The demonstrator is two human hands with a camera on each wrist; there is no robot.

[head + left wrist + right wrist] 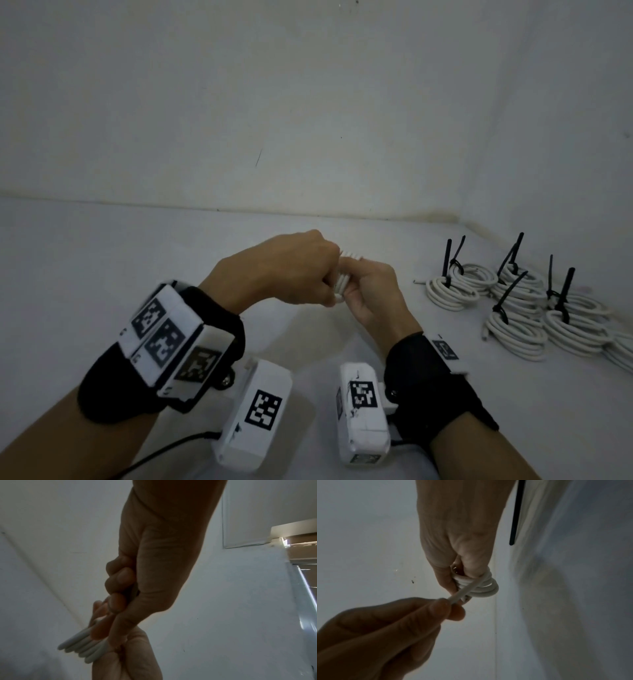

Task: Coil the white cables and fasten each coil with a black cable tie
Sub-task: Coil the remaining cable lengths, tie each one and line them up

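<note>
White tabletop against a plain white wall, nothing fancy; right hand was curled round the white cable coil, held up off the surface, I'd guess so the loops didn't spring apart; left hand, touching that coil, pinched the loose cable end, probably laying on the last wrap; finished coils with black cable ties sat well right of the held coil; no containers anywhere.
</note>
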